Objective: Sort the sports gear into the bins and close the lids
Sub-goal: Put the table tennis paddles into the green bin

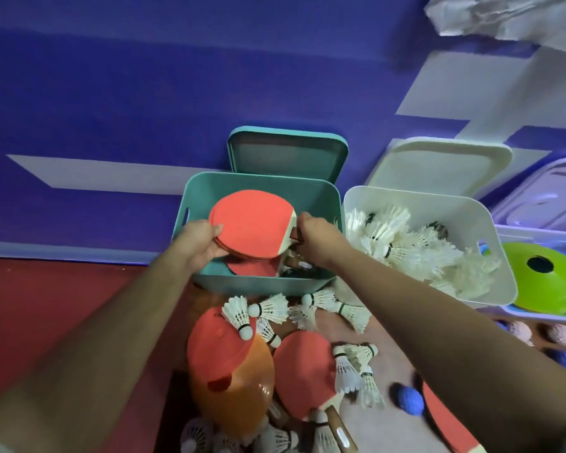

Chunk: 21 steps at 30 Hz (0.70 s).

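Fingers (pixel 215 231) of left hand (pixel 199 244) pinch edge of red paddles (pixel 252 223); right hand (pixel 315 233) grips their handles (pixel 294 237).

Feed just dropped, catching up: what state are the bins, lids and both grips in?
Teal bin: open, paddles inside.
Teal lid: off, propped behind.
White bin: open, shuttlecocks inside.
White lid: off, propped behind.
Left grip: holds paddle stack's edge.
Right grip: holds its handle end.
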{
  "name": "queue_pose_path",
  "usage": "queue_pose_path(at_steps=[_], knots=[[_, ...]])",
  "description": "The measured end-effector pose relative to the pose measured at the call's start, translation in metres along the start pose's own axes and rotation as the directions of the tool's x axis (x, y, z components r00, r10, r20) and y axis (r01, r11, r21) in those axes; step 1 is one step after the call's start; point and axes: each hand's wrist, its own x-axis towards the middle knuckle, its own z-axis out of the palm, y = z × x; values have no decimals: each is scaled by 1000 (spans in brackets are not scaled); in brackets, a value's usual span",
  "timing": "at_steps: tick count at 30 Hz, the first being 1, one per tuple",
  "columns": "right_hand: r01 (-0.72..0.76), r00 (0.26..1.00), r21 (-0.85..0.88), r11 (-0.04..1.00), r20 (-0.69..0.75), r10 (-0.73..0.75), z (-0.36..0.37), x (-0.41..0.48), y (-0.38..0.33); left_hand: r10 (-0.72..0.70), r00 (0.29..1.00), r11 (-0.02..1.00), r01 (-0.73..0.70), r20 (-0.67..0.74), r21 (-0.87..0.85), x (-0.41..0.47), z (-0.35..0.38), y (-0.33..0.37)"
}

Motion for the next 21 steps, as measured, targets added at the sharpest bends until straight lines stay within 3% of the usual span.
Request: queue_pose_path(at_steps=[3,5,9,12,14,18,21], knots=[[-62,995,6,998,76,61,23,15,7,11,998,963,8,-69,271,26,1,-13],[-90,989,2,996,119,89,38,22,11,38,995,872,13,-94,489,39,-2,-22],[-109,975,-22,994,194,111,63,33,14,90,994,519,9,-65,855,54,-8,-32],[-102,968,-18,995,230,103,64,36,16,173,985,357,-40,-24,933,47,-5,-25],[-78,983,6,997,170,76,58,32,14,262,965,372,-81,-21,925,39,-4,-20],[46,995,183,982,-93,-29,36,-2,-2,420,906,553,-302,53,776,-5,-5,-18],[148,965,400,905,-259,-44,21,-48,-22,571,806,522,-504,157,689,-59,-7,-27]])
